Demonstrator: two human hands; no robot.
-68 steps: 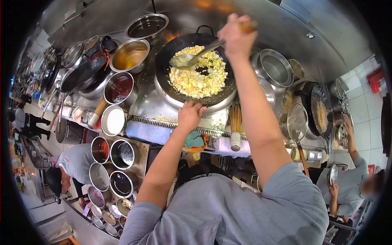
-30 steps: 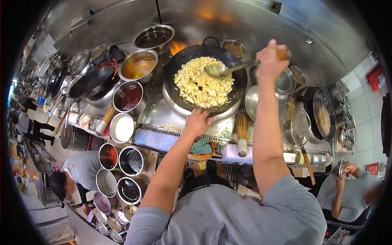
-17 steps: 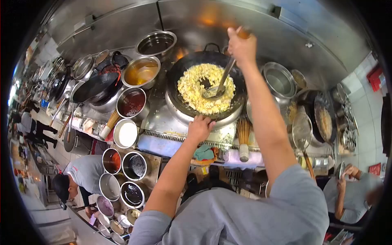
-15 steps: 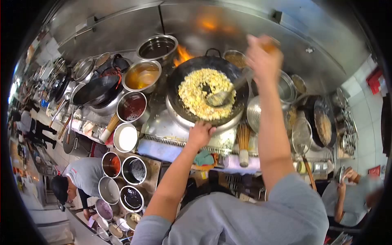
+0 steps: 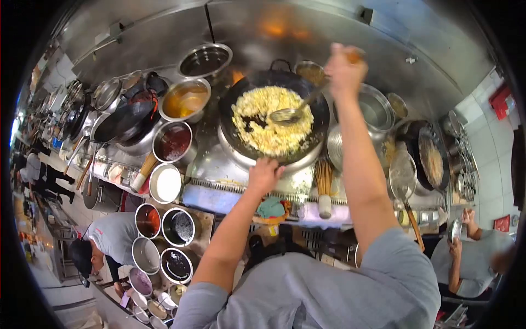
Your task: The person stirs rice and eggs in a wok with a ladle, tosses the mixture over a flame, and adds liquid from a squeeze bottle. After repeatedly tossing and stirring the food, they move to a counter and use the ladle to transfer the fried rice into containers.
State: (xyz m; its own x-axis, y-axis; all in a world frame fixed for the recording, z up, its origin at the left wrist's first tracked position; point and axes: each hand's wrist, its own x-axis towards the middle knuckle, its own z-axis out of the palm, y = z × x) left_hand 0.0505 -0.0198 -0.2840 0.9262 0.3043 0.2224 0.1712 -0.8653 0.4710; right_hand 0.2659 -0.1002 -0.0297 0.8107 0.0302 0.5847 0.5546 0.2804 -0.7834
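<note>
A large black wok (image 5: 235,98) sits on a burner, full of yellow-and-white fried food (image 5: 274,137) that looks like scrambled egg in small pieces. My left hand (image 5: 265,174) grips the wok's near rim, its fingers curled over the edge. In my right hand (image 5: 346,71), raised above the wok's far right side, is the handle of a ladle (image 5: 285,115). The ladle's bowl rests among the food, right of centre. To the left of its bowl, dark bare patches of wok show through the food.
Left stand pots of amber liquid (image 5: 187,100), red sauce (image 5: 172,142) and white contents (image 5: 165,183). A bamboo brush (image 5: 324,186) and a strainer (image 5: 403,174) lie right. Another wok (image 5: 432,159) stands farther right. Co-workers (image 5: 112,236) (image 5: 474,257) are on both sides.
The ladle bowl has moved slightly left and up through the food, and the bare patch has widened leftward. Flames behind the wok have shrunk. My left hand stays on the rim.
</note>
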